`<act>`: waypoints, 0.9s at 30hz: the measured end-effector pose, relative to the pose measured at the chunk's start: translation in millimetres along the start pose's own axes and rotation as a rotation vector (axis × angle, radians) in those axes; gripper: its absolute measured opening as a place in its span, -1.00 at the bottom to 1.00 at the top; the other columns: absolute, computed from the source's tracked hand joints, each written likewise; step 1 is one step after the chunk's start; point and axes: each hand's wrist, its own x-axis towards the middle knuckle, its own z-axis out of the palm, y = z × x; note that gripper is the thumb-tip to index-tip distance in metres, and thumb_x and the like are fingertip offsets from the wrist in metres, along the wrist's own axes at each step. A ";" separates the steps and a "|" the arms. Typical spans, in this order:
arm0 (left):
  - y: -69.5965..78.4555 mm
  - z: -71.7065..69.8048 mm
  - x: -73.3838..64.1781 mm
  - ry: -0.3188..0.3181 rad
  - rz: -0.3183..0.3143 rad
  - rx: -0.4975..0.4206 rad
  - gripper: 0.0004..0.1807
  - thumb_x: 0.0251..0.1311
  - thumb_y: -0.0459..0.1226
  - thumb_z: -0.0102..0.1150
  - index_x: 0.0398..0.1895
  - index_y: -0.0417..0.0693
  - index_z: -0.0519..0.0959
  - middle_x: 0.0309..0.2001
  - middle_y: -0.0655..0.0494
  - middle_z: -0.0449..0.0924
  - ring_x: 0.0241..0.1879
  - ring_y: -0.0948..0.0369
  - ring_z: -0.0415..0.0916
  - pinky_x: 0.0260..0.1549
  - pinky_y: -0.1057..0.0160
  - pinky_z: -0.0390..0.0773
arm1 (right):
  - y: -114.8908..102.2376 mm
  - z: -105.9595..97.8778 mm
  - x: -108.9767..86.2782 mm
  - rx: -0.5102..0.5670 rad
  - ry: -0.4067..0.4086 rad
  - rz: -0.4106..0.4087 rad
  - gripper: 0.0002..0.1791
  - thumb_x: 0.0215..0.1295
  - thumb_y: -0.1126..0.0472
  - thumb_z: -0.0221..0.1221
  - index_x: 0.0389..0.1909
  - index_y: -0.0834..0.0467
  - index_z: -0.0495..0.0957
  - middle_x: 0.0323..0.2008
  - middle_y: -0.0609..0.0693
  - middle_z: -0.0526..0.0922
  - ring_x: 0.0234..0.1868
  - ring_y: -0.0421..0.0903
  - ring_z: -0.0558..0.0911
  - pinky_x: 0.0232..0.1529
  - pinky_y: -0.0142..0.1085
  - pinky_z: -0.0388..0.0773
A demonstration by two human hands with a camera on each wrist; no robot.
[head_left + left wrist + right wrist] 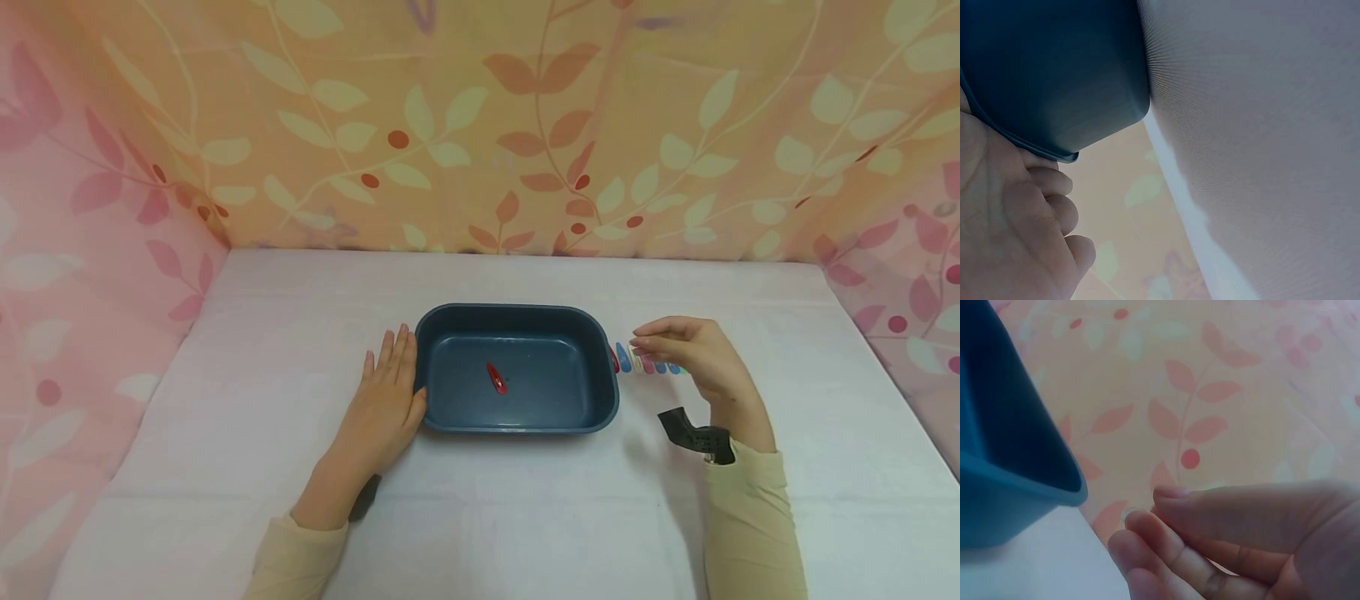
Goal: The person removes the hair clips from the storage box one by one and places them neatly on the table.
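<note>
A dark blue rectangular basin (pixel 517 427) stands on the white cloth, with one red snap hair clip (pixel 497 378) lying on its floor. My left hand (pixel 385 408) lies with straight fingers along the basin's left wall; in the left wrist view its palm (pixel 1004 219) touches the rim. My right hand (pixel 697 354) hovers just right of the basin, thumb and fingertips close to each other, with no object visible between them. Below it runs a row of hair clips, among them a blue clip (pixel 623 357) and a pink clip (pixel 648 363), partly hidden by the hand.
White cloth (pixel 510 517) covers the table. Leaf-patterned fabric (pixel 465 125) hangs at the back and both sides. A black wrist camera mount (pixel 697 437) sits at the right sleeve. The basin's right rim (pixel 1072 495) rises close beside the right fingertips.
</note>
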 end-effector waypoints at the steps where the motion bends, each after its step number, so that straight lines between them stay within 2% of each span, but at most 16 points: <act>1: 0.1 -0.1 0.0 0.000 0.000 0.001 -0.23 0.31 -0.20 -0.09 0.43 -0.40 -0.13 0.47 -0.19 -0.28 0.45 -0.06 -0.34 0.33 -0.14 -0.21 | -0.5 0.7 -0.1 0.000 -0.004 0.001 -0.66 0.27 0.29 0.18 -0.11 0.54 0.51 -0.38 -0.21 0.70 -0.34 -0.24 0.68 -0.25 -0.42 0.58; 6: 0.9 -0.7 -0.2 -0.002 -0.003 0.003 -0.23 0.31 -0.20 -0.07 0.43 -0.40 -0.12 0.47 -0.19 -0.28 0.45 -0.08 -0.31 0.33 -0.14 -0.20 | -4.5 5.1 -1.6 0.002 -0.019 0.000 -0.65 0.27 0.28 0.17 -0.10 0.53 0.51 -0.38 -0.20 0.70 -0.33 -0.24 0.67 -0.26 -0.40 0.58; 13: 1.3 -1.2 -0.5 -0.006 0.000 0.003 -0.24 0.31 -0.20 -0.08 0.43 -0.41 -0.11 0.47 -0.20 -0.27 0.45 -0.06 -0.34 0.33 -0.14 -0.20 | -8.1 10.0 -2.6 -0.018 -0.025 -0.019 -0.68 0.25 0.26 0.20 -0.17 0.50 0.55 -0.42 -0.16 0.71 -0.40 -0.07 0.65 -0.35 -0.29 0.57; 21: 1.4 -1.1 -0.7 -0.003 0.000 0.000 -0.24 0.31 -0.20 -0.08 0.43 -0.41 -0.11 0.47 -0.20 -0.27 0.45 -0.07 -0.32 0.32 -0.15 -0.19 | -12.1 17.8 -1.8 0.001 -0.063 -0.039 -0.72 0.26 0.28 0.19 -0.18 0.47 0.57 -0.38 -0.10 0.72 -0.31 -0.10 0.70 -0.22 -0.36 0.57; 27: 1.4 -1.6 -0.6 -0.001 -0.001 -0.003 -0.25 0.31 -0.20 -0.09 0.43 -0.41 -0.11 0.47 -0.21 -0.27 0.45 -0.07 -0.33 0.32 -0.15 -0.19 | -14.7 22.0 -1.8 0.048 -0.096 -0.064 -0.74 0.25 0.33 0.19 -0.20 0.50 0.56 -0.39 -0.05 0.72 -0.33 -0.09 0.70 -0.25 -0.35 0.59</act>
